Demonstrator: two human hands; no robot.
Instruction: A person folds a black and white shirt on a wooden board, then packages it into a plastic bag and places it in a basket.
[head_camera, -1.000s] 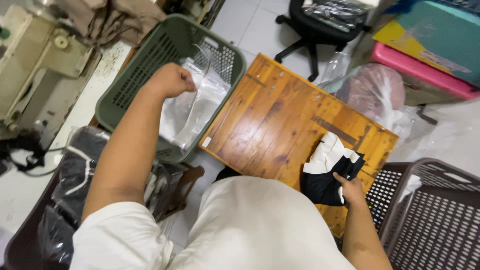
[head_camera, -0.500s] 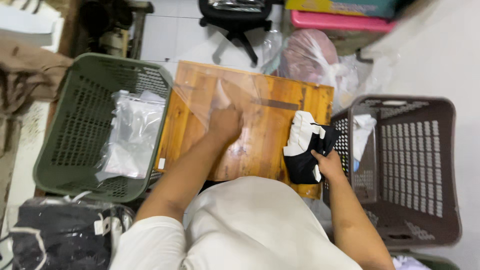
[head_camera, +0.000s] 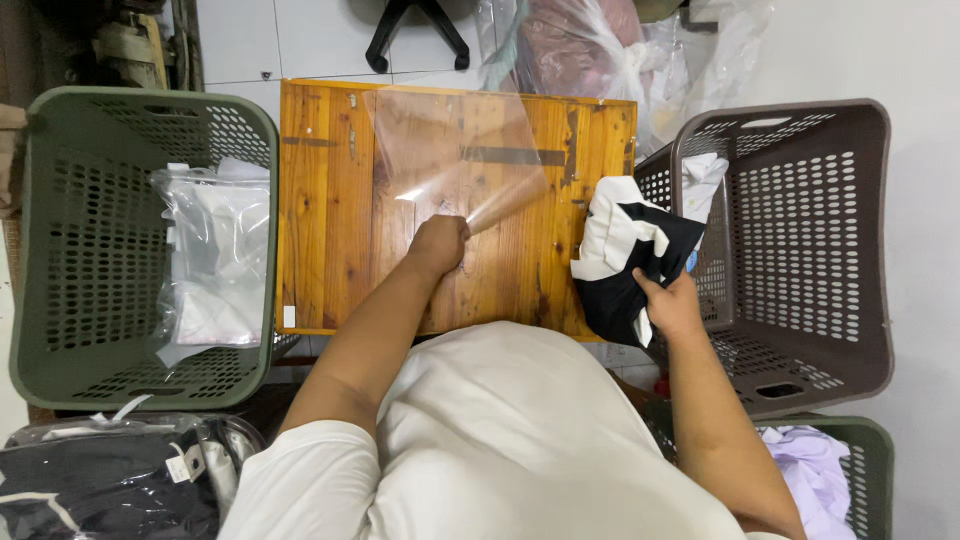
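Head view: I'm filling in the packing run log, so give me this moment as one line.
left hand: holds clear plastic bag on wooden table | right hand: grips black-and-white garment at table edge, beside brown basket

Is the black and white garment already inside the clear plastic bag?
No, the right hand holds the garment beside the bag.

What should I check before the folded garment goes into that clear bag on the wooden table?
1. Left hand grips clear plastic bag: ok.
2. Bag lies flat on wooden table: ok.
3. Bag mouth open: cannot tell.
4. Right hand holds black and white garment: ok.
5. Garment neatly folded: not ok, looks bunched.
6. Green basket has room beside its bagged pieces: ok.
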